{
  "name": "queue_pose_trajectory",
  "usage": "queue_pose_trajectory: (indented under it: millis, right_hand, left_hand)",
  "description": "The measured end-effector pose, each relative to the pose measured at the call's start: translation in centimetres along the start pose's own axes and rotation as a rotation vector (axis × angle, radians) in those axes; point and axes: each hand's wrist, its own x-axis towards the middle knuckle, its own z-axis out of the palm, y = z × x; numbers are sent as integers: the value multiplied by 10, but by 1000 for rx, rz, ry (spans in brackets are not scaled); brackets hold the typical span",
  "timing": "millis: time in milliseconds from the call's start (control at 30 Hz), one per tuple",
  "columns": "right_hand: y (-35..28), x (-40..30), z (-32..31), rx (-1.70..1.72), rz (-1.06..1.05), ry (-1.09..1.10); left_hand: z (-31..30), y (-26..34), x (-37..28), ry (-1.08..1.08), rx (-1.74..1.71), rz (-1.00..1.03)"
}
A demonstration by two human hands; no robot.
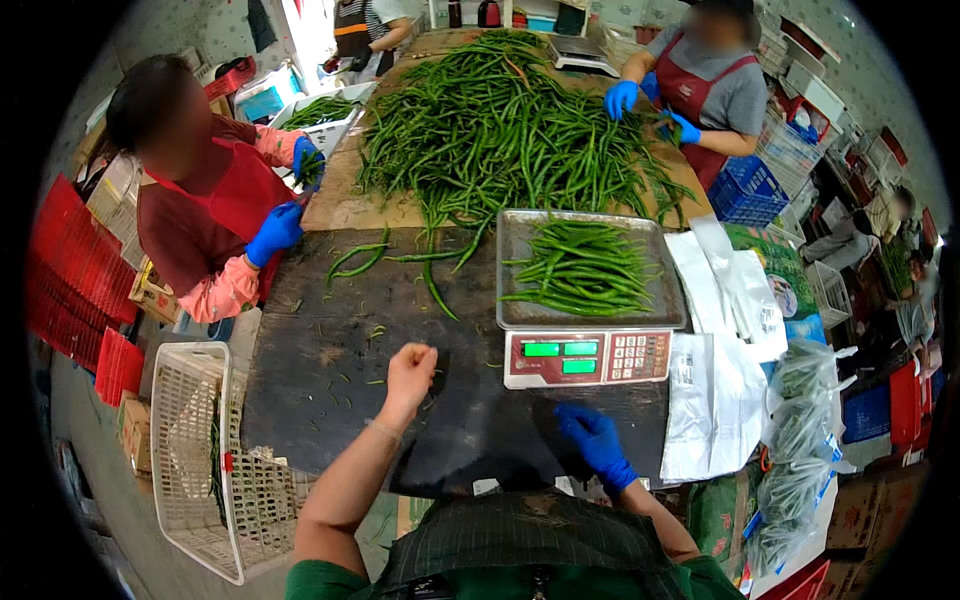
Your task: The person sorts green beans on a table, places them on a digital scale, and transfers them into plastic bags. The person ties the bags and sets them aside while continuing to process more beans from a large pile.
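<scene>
My left hand point(412, 375), bare, hangs over the dark tabletop point(337, 420) with its fingers curled; no object shows in it, though the inside of the fingers is hidden. Below the scale, my right hand point(594, 441) wears a blue glove, fingers loosely bent, nothing visible in it. A digital scale point(589, 360) with lit green displays carries a metal tray point(667, 300), and a bundle of long green chili peppers point(589, 270) lies on that tray. Beyond it spreads a large heap of the same peppers point(495, 135). A few loose peppers point(360, 262) lie left of the scale.
White plastic bags point(712, 405) lie right of the scale, beside filled clear bags point(799, 420). A white crate point(229, 450) stands at lower left. Co-workers stand at left point(217, 180), right point(697, 90) and the far end point(367, 34). Another scale point(581, 52) sits farther back.
</scene>
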Motion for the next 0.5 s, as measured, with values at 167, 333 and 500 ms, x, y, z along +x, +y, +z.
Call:
queue_pose_trajectory:
  millis: [167, 333, 500]
  right_hand:
    - [5, 6, 12, 37, 150, -17]
    - [4, 9, 13, 83, 245, -23]
    - [2, 19, 14, 7, 237, -13]
  left_hand:
    - [-2, 9, 97, 189, 516, 248]
    - [13, 46, 147, 102, 771, 49]
    - [14, 34, 196, 193, 978, 404]
